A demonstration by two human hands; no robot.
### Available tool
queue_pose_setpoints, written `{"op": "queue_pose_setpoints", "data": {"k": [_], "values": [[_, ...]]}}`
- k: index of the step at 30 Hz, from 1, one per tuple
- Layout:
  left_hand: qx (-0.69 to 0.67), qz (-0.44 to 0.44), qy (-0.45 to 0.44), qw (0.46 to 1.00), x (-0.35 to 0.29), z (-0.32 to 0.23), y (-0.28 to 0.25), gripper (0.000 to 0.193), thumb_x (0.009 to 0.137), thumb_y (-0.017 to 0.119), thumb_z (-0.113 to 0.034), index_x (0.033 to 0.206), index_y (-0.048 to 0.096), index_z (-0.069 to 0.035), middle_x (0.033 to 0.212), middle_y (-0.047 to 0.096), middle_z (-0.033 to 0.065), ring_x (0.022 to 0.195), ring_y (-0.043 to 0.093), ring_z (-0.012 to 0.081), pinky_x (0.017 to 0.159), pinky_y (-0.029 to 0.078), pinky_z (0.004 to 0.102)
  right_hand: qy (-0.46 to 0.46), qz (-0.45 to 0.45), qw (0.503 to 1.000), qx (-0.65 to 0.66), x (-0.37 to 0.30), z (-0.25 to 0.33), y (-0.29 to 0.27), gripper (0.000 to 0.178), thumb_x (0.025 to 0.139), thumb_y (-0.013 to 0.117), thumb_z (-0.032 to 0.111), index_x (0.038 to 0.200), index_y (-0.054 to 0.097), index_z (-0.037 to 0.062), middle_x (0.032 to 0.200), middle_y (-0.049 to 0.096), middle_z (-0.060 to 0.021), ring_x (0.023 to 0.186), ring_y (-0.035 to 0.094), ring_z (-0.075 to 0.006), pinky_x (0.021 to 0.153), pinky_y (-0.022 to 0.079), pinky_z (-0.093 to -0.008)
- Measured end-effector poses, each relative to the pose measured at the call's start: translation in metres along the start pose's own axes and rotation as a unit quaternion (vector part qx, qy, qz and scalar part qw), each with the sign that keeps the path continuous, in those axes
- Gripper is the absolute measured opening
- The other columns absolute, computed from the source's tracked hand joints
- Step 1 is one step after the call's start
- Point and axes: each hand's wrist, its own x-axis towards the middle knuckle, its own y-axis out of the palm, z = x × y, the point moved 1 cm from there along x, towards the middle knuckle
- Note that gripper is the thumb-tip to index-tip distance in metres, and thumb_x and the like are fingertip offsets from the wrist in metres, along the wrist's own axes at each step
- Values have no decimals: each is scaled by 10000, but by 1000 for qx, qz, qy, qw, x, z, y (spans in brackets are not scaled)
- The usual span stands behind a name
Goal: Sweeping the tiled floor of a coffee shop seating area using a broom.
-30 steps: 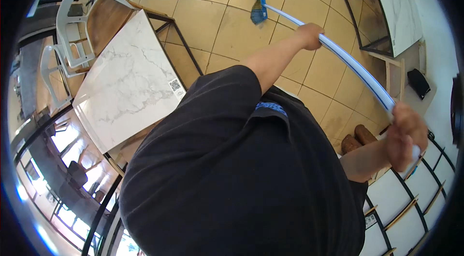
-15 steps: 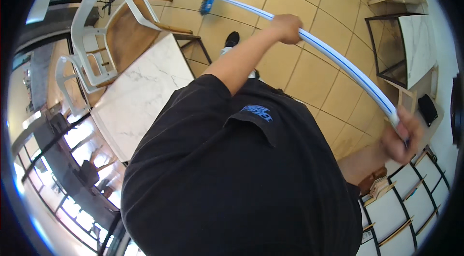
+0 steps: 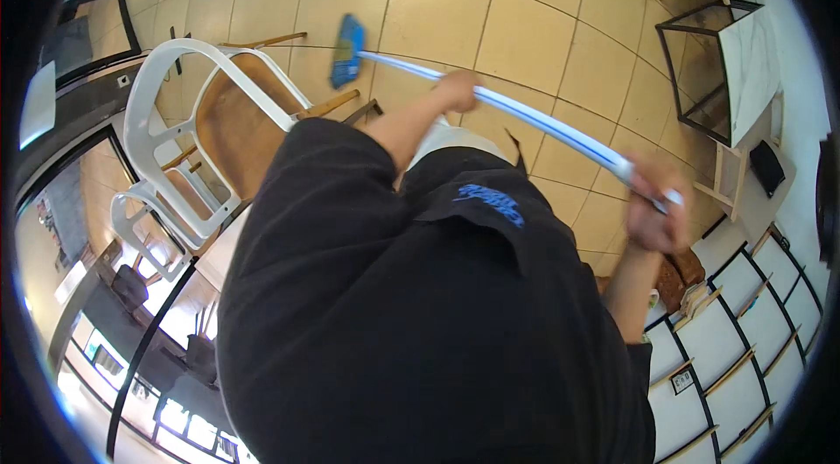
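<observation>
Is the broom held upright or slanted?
Slanted: from the blue broom head ahead, the handle runs through the left hand back to the right hand.

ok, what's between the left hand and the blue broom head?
Head view: only a stretch of pole, running from the left hand to the broom head, with floor tiles behind.

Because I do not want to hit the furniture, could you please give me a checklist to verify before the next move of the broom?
1. Left hand closed around the broom handle: ok.
2. Right hand holding near the handle's upper end: ok, although the hand is blurred.
3. Broom head free of the white-framed chair: cannot tell; it appears close to the legs.
4. Bristles in contact with the tiled floor: cannot tell from above.
5. Handle clear of the black-framed table at the right: ok, they are apart.
</observation>
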Motion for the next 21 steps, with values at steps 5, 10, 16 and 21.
{"op": "queue_pose_setpoints", "data": {"k": [5, 10, 16, 21], "values": [[-63, -37, 59, 996, 13, -109, -14, 136, 578, 539, -136, 710, 567, -116, 786, 556, 103, 800, 520, 261, 663, 423, 365, -130, 24, 982, -137, 2, 85, 0, 200, 587, 497, 270, 572, 392, 101, 548, 377, -37, 524, 408, -159, 545, 314, -328], [-101, -111, 188, 971, 45, -148, -12, 109, 575, 543, -140, 682, 562, -130, 771, 558, 80, 787, 518, 261, 650, 428, 365, -148, 131, 954, -224, 12, 112, 23, 265, 510, 581, 245, 471, 364, 96, 431, 351, -6, 385, 366, -152, 488, 329, -325], [-104, -188, 202, 956, 92, -136, -13, 77, 582, 576, -199, 624, 536, -147, 733, 531, 43, 785, 496, 226, 598, 426, 366, -148, 206, 923, -289, 22, 66, 64, 244, 456, 610, 200, 452, 416, 52, 406, 378, -37, 384, 393, -176, 494, 367, -328], [33, -74, 286, 955, 89, -189, -41, 133, 601, 568, -261, 655, 571, -138, 702, 569, 55, 703, 545, 249, 574, 434, 380, -256, -13, 873, -414, -17, 95, 45, 323, 563, 557, 296, 443, 365, 66, 419, 387, -50, 397, 380, -185, 491, 348, -337]]}}
